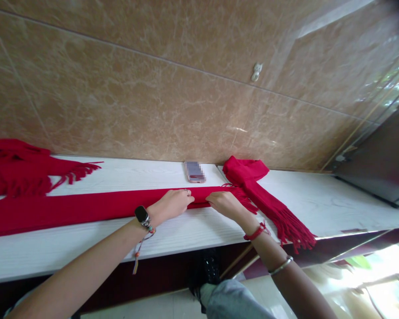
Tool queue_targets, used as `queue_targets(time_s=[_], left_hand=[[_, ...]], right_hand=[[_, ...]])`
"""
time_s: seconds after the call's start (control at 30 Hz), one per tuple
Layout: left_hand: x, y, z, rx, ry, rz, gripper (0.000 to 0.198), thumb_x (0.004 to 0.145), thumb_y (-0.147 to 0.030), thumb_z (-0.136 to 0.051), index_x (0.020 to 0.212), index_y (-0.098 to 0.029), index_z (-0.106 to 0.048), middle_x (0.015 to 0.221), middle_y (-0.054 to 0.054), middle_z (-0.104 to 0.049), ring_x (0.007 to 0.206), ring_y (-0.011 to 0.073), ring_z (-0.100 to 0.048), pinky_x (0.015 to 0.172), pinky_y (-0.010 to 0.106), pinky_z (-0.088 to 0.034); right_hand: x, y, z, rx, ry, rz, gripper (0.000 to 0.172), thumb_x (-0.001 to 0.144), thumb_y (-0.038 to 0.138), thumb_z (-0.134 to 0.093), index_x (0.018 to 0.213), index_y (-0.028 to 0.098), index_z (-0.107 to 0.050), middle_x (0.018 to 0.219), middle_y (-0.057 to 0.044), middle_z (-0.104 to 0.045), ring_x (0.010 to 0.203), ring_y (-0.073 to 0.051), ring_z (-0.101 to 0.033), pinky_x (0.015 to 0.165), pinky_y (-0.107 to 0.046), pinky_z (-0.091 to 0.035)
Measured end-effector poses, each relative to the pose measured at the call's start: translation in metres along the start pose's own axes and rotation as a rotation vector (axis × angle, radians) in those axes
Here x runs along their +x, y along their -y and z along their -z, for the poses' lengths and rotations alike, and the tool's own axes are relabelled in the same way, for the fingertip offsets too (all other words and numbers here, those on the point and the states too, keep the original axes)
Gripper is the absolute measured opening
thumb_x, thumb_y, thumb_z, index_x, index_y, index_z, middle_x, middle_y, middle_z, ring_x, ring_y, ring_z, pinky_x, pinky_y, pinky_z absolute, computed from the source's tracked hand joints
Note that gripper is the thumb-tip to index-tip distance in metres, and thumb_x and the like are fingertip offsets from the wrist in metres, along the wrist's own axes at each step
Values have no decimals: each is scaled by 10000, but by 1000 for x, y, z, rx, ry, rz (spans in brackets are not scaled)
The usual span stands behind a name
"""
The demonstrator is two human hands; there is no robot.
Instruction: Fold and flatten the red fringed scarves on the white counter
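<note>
A long red scarf (69,208) lies stretched flat along a white table (199,230). My left hand (173,204), with a watch and a ring, rests on the scarf near its right end, fingers curled and pinching the cloth. My right hand (226,204), with a red cord at the wrist, grips the same end beside its fringe. A second red scarf (262,195), folded at the top, runs diagonally past my right hand, and its fringe hangs over the table's front edge.
A pink phone (195,171) lies by the wall behind my hands. More red fringed cloth (23,170) is heaped at the far left. A brown tiled wall (153,88) backs the table. A dark panel (379,164) stands at the right.
</note>
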State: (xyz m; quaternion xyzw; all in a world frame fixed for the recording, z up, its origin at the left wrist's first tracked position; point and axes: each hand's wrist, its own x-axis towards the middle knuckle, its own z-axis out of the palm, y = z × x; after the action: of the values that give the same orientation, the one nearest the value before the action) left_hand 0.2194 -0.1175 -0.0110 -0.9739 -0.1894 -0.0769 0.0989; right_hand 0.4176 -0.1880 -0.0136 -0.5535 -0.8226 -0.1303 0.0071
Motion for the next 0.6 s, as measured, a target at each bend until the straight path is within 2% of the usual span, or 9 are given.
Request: queue_targets(time_s=[0.17,0.37,0.5,0.6], left_hand=[[-3,-1,9,-19,-3,-26,206,823,-108,-415,894,-158,-601,905,76,-611,787,198,-600,649,291,-466],[-6,-1,10,-62,36,-50,184,838,-146,-425,899,-171,-597,886,59,-609,773,178,-596,634,266,-449],[-3,3,2,-78,-12,-90,186,872,-217,-416,876,-159,-592,921,63,-603,840,175,-579,748,281,-438],[-2,6,-9,-138,-52,-57,254,908,-281,-369,992,-146,-567,1074,89,-582,979,177,-546,875,295,-384]], right_hand=[[-9,-6,-2,4,-80,38,235,869,146,-408,831,142,-640,773,-64,-636,747,-142,-577,660,-228,-398],[-10,-6,-4,34,-46,80,212,849,139,-437,825,142,-647,800,-66,-632,757,-141,-569,674,-233,-406],[-10,-3,5,92,-31,65,223,853,174,-445,818,160,-665,824,-65,-649,792,-154,-583,702,-246,-433],[-7,-5,3,191,-111,31,255,875,228,-415,895,167,-662,927,-79,-659,904,-175,-581,795,-280,-448]])
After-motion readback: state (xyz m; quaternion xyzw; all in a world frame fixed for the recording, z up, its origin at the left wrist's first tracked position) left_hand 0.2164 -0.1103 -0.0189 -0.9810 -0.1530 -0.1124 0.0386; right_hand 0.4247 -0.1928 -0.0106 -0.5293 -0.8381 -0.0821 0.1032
